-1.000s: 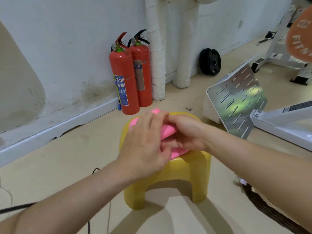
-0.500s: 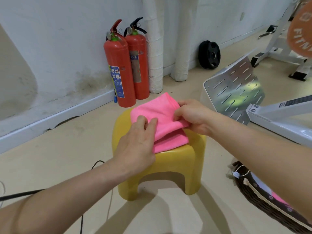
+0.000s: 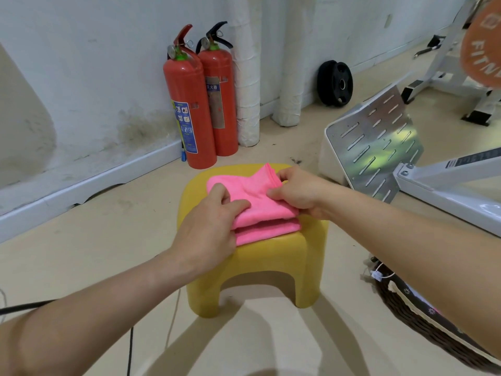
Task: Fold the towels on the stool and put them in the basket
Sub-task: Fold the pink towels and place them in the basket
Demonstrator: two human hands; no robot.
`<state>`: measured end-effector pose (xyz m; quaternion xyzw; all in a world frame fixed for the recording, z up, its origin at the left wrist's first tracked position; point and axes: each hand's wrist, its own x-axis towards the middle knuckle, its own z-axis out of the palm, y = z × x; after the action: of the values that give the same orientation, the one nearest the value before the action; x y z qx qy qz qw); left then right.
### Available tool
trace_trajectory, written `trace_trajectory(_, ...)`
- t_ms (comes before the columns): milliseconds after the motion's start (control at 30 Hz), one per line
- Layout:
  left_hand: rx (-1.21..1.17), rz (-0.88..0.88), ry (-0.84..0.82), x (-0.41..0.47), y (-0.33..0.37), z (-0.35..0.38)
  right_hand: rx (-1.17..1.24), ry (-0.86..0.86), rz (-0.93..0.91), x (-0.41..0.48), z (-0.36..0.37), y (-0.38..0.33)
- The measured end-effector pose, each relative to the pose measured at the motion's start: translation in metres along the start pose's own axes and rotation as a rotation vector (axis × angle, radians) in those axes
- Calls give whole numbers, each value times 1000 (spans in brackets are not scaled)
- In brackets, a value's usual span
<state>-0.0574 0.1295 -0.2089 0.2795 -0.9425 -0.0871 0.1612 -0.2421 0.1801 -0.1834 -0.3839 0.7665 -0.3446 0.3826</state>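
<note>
A pink towel (image 3: 254,194) lies folded in layers on the seat of a low yellow stool (image 3: 279,253). My left hand (image 3: 208,226) rests on the towel's near left part, fingers curled onto the cloth. My right hand (image 3: 301,191) pinches the towel's right edge between thumb and fingers. The dark wicker basket (image 3: 423,324) sits on the floor at the lower right, partly hidden by my right forearm, with a patterned lining showing at its rim.
Two red fire extinguishers (image 3: 198,104) stand against the wall behind the stool, beside wrapped white pipes (image 3: 246,77). A white gym machine with a slotted metal plate (image 3: 376,142) is to the right. A black weight plate (image 3: 336,82) leans on the wall. Cables (image 3: 130,348) run across the floor.
The towel went from bunched under both hands to spread flatter and folded over on the stool. My hands have moved apart, and the view has shifted slightly.
</note>
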Motion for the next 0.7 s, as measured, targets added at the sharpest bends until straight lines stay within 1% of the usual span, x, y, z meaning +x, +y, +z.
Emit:
trace_trajectory(33, 12, 12, -1, -2, 0, 1, -103, 28, -21, -1, 2, 1)
trace_trajectory(100, 92, -5, -63, -4, 3, 1, -310, 121, -66, 0, 8, 5)
trace_trajectory(167, 212, -4, -118, -4, 8, -1, -429, 192, -94, 0, 13, 6)
trace_trajectory(233, 309, 35, -175, -1, 15, -6, -525, 226, -125, 0, 19, 8)
trace_trajectory(300, 329, 67, -249, 1, 19, -11, -627, 241, -147, -2, 22, 8)
trace_trajectory(367, 262, 110, -336, 6, 16, -17, -708, 275, -161, -4, 21, 8)
trace_trajectory(400, 176, 115, -371, 10, 13, -22, -776, 319, -205, -6, 19, 7)
trace_trajectory(433, 50, 94, -359, 16, 10, -27, -859, 380, -292, -6, 17, 7)
trace_trajectory(467, -83, 70, -303, 21, 6, -31, -923, 430, -406, -6, 16, 7)
trace_trajectory(500, -160, 80, -219, 26, 0, -31, -941, 437, -508, -5, 17, 7)
trace_trajectory(533, -161, 120, -153, 30, -7, -27, -934, 390, -560, -4, 19, 8)
trace_trajectory(567, -84, 166, -142, 31, -14, -22, -916, 306, -562, -2, 22, 11)
trace_trajectory(600, 18, 193, -200, 30, -22, -15, -902, 200, -514, -1, 25, 15)
trace_trajectory(633, 108, 171, -301, 25, -28, -8, -905, 89, -431, 1, 28, 20)
trace_trajectory(667, 172, 106, -418, 21, -33, -3, -910, 3, -362, 3, 29, 24)
trace_trajectory(700, 194, 59, -499, 19, -37, 1, -915, -42, -330, 4, 28, 27)
